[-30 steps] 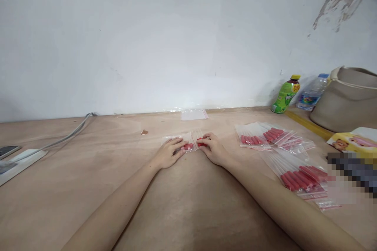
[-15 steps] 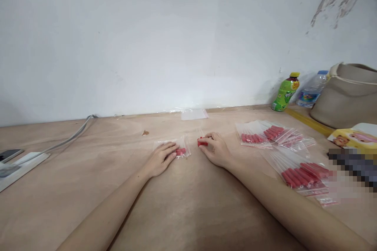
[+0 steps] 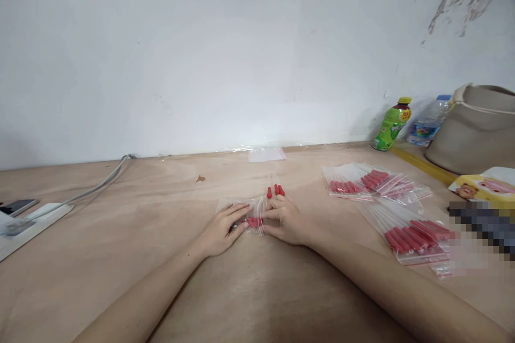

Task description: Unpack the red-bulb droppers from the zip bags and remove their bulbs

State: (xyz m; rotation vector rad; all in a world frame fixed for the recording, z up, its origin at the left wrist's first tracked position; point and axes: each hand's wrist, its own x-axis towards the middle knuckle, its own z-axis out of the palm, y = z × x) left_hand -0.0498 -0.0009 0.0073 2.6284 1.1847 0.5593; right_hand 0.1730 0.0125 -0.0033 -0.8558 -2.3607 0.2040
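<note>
Both hands meet at the middle of the plywood table (image 3: 120,236), over a small clear zip bag (image 3: 245,213) that lies flat with a few red caps (image 3: 252,222) inside. The left hand (image 3: 222,229) rests on the bag's left half with fingers spread flat, pinning the film rather than gripping it. The right hand (image 3: 286,221) has its fingers curled at the bag's right edge, apparently pinching the opening, though whether the film sits between its fingertips is too small to tell. Three loose red caps (image 3: 275,191) lie just beyond the right knuckles. The likeliest slip, as I judge it, is the thin film sliding or buckling under the flat left palm, so caps spill back out of the mouth; a knuckle could also nudge the loose caps and roll them away. Room is generous near and left, where only a power strip (image 3: 30,221) and its cable (image 3: 100,182) lie well apart. To the right, filled bags (image 3: 372,182) and a nearer heap of them (image 3: 414,238) narrow any sideways sweep, and an empty bag (image 3: 266,154) lies far, by the wall.
</note>
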